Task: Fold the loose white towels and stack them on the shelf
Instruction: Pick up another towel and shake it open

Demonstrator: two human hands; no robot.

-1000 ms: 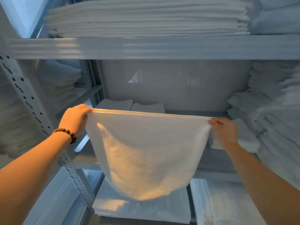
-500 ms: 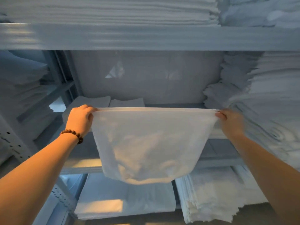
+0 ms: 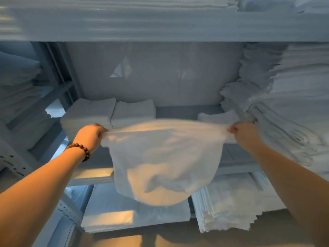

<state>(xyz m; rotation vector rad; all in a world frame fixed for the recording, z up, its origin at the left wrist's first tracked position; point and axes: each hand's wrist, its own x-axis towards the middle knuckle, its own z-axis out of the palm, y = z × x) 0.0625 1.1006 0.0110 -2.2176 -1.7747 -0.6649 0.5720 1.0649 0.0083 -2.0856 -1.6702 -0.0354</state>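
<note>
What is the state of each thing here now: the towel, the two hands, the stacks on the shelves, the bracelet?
towel: held up by its top edge, hanging loose, not yet stacked.
left hand: grips the towel's top left corner.
right hand: grips the towel's top right corner.
two small stacks: folded, side by side at the back of the shelf.
tall stack: folded, piled high at the right.
lower stacks: folded, lying flat below.
bracelet: worn on the left wrist.

No text, label, brand or number is legible. One pale triangular mark (image 3: 122, 69) stands on the far back panel (image 3: 187, 65) behind the shelf (image 3: 178, 111), left of centre. It is too blurred to read as a sign.
</note>
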